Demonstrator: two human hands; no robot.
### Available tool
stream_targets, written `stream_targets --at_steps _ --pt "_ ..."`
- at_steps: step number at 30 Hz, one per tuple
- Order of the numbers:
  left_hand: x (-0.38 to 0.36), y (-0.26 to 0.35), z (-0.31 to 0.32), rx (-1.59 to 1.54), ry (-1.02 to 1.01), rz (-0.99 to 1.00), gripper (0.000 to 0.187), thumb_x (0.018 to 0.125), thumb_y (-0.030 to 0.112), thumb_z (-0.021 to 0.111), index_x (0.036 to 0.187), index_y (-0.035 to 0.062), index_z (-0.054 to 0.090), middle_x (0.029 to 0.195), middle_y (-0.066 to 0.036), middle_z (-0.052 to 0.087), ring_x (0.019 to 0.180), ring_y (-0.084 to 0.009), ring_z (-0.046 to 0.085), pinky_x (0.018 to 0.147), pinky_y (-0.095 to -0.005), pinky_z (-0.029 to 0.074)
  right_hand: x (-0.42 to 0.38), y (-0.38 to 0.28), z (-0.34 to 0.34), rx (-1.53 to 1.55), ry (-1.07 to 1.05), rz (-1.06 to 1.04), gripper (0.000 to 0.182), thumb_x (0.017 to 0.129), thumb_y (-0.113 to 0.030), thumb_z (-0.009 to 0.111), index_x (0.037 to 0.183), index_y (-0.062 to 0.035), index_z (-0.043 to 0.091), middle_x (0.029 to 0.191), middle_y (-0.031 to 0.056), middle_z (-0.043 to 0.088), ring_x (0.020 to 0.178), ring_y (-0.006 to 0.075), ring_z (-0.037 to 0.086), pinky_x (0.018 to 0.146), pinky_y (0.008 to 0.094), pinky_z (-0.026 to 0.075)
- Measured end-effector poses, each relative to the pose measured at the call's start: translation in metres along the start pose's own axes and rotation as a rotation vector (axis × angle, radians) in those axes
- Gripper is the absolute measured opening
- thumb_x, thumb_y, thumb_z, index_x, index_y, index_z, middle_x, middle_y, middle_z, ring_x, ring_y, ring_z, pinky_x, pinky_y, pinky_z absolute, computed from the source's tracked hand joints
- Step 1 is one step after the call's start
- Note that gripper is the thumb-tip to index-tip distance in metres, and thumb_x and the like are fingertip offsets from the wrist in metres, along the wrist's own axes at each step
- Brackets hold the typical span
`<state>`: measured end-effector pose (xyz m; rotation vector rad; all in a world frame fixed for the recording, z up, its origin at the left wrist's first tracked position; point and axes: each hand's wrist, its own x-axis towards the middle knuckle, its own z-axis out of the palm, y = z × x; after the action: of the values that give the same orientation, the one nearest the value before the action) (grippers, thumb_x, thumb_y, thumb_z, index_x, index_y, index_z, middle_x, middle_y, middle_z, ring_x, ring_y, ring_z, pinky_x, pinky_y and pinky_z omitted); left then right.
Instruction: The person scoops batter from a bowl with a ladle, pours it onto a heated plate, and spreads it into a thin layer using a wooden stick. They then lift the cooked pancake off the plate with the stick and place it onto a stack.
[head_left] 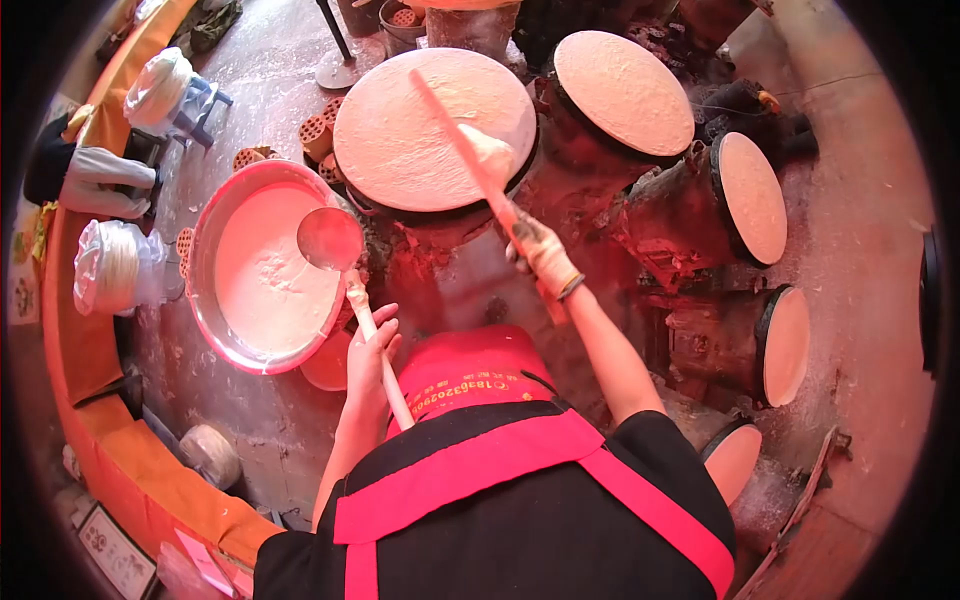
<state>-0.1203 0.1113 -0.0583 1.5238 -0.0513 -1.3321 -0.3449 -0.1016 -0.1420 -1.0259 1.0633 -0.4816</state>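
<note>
My left hand holds a ladle by its long pale handle. The ladle's round metal bowl is above the right rim of a wide basin of pale batter. My right hand, in a work glove, grips a long flat spreading stick. The stick slants across a round griddle covered with a thin pale sheet of batter. Against the stick's right side sits a thick lump of batter or dough.
More round griddles curve around my right side, each topped with a pale layer. Honeycomb briquettes stand between basin and griddle. Wrapped pale stacks and a seated person are at left.
</note>
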Motion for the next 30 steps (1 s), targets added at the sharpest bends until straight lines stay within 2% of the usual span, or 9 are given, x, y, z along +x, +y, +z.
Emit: stream_targets --at_steps 5,7,10,13,16,20,22,26,30 --pt "0.004 -0.008 0.042 0.019 0.036 0.015 0.034 0.090 0.013 0.061 0.123 0.0090 0.056 0.115 0.002 0.056 0.099 -0.0029 0.051 0.088 -0.0242 0.046 0.031 -0.031 0.014 0.044 -0.029 0.023 0.051 0.094 -0.043 0.053 0.141 -0.0239 0.044 0.064 -0.0038 0.055 0.045 0.0044 0.040 0.040 0.0203 0.031" --pt "0.006 -0.012 0.051 -0.016 0.049 0.016 0.033 0.090 0.014 0.061 0.122 0.0093 0.057 0.107 0.003 0.056 0.094 -0.0029 0.051 0.086 -0.0235 0.046 0.010 -0.037 0.002 -0.100 -0.302 0.039 0.053 0.092 -0.046 0.055 0.139 -0.0224 0.048 0.064 -0.0053 0.054 0.048 0.0036 0.041 0.042 0.0200 0.031" --pt "0.006 -0.017 0.061 -0.076 0.072 0.021 0.031 0.091 0.015 0.062 0.120 0.0084 0.057 0.091 0.003 0.055 0.081 -0.0029 0.051 0.075 -0.0201 0.046 0.016 -0.043 -0.053 -0.245 -0.194 0.058 0.047 0.095 -0.042 0.051 0.137 -0.0221 0.049 0.065 -0.0055 0.054 0.049 0.0025 0.042 0.042 0.0194 0.031" --pt "0.000 -0.016 0.066 -0.119 0.062 0.040 0.023 0.091 0.014 0.063 0.112 0.0055 0.058 0.081 0.002 0.054 0.065 -0.0027 0.049 0.057 -0.0169 0.043 0.081 -0.032 -0.091 -0.178 -0.112 -0.189 0.040 0.098 -0.033 0.049 0.135 -0.0179 0.052 0.064 -0.0038 0.053 0.048 0.0034 0.042 0.042 0.0200 0.033" --pt "0.001 0.000 0.076 -0.127 0.047 0.039 0.014 0.091 0.014 0.064 0.094 0.0032 0.056 0.069 -0.002 0.054 0.047 -0.0029 0.042 0.039 -0.0175 0.032 0.094 -0.060 -0.046 -0.054 0.067 -0.172 0.038 0.098 -0.029 0.049 0.132 -0.0121 0.053 0.063 -0.0035 0.053 0.047 0.0048 0.041 0.042 0.0208 0.033" --pt "0.005 0.017 0.077 -0.096 0.011 0.034 0.017 0.091 0.017 0.064 0.092 0.0033 0.055 0.063 0.000 0.049 0.042 -0.0027 0.037 0.036 -0.0183 0.028 0.124 -0.013 -0.025 -0.056 -0.172 -0.400 0.037 0.094 -0.024 0.057 0.127 -0.0067 0.058 0.069 -0.0040 0.053 0.050 0.0053 0.040 0.043 0.0212 0.033" --pt "0.007 0.023 0.070 -0.078 0.004 0.040 0.019 0.093 0.021 0.062 0.092 0.0031 0.055 0.061 0.001 0.047 0.041 -0.0031 0.035 0.035 -0.0190 0.026 0.058 -0.057 -0.015 -0.066 -0.097 -0.162 0.037 0.093 -0.023 0.059 0.126 -0.0061 0.059 0.071 -0.0048 0.052 0.050 0.0044 0.039 0.042 0.0209 0.032" --pt "0.013 0.037 0.061 -0.050 -0.053 0.048 0.023 0.096 0.027 0.053 0.100 0.0044 0.054 0.059 0.001 0.044 0.040 -0.0044 0.033 0.035 -0.0199 0.025 0.029 -0.038 0.010 0.452 0.402 -0.154 0.039 0.091 -0.020 0.064 0.128 -0.0090 0.058 0.070 -0.0090 0.053 0.049 0.0004 0.036 0.041 0.0190 0.029" --pt "0.021 0.045 0.059 -0.108 -0.136 0.032 0.024 0.096 0.027 0.055 0.110 0.0076 0.049 0.062 0.000 0.046 0.042 -0.0048 0.036 0.036 -0.0200 0.028 0.033 -0.029 0.047 0.212 0.131 -0.064 0.038 0.091 -0.023 0.064 0.126 -0.0088 0.058 0.061 -0.0083 0.047 0.046 0.0014 0.035 0.039 0.0196 0.029"
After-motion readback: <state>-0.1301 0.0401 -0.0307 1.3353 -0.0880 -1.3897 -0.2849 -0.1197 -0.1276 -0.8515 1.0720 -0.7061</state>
